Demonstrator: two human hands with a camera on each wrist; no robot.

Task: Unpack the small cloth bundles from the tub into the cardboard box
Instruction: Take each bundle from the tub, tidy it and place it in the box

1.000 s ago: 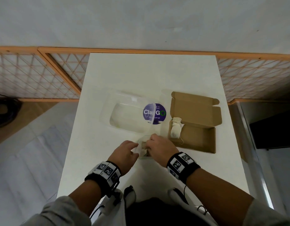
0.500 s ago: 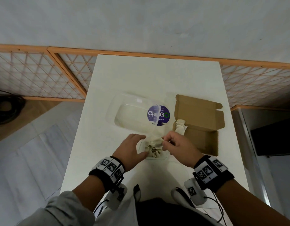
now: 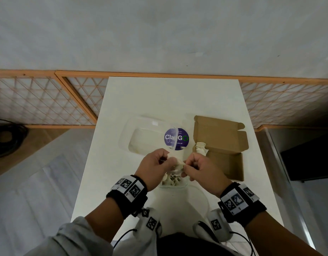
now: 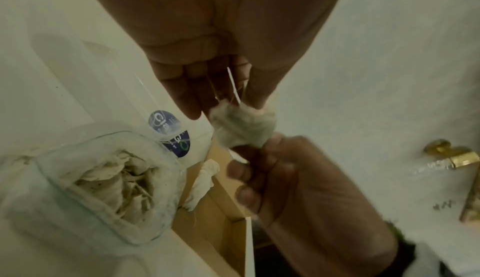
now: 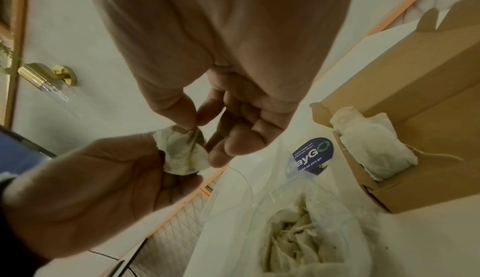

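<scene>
Here both hands meet above the open tub (image 3: 173,183), sharing one small cloth bundle (image 3: 178,164) lifted clear of it. The left hand (image 3: 153,166) curls round one side of the bundle, and in the left wrist view a thin string runs up between its fingers (image 4: 187,88), so it seems to be holding the tie as well as the cloth. The right hand (image 3: 200,168) pinches the bundle's other side between thumb and forefinger, its remaining fingers (image 5: 233,148) loosely bent and carrying nothing. A two-handed hold on so light a thing suggests the person is sorting out the string, or separating this bundle from its neighbours, before moving it across; which of the two cannot be told.

The tub sits close to the person on the white table (image 3: 159,100), still crowded with crumpled bundles. The cardboard box (image 3: 224,156) stands open just to its right, lid folded back, so each transfer is a short sideways reach. One bundle (image 3: 201,148) already lies in the box, propped against its near-left corner. A clear lid (image 3: 150,133) with a purple sticker (image 3: 176,138) lies beyond the tub, out of the way of both hands. Most of the unpacking appears to remain.
</scene>
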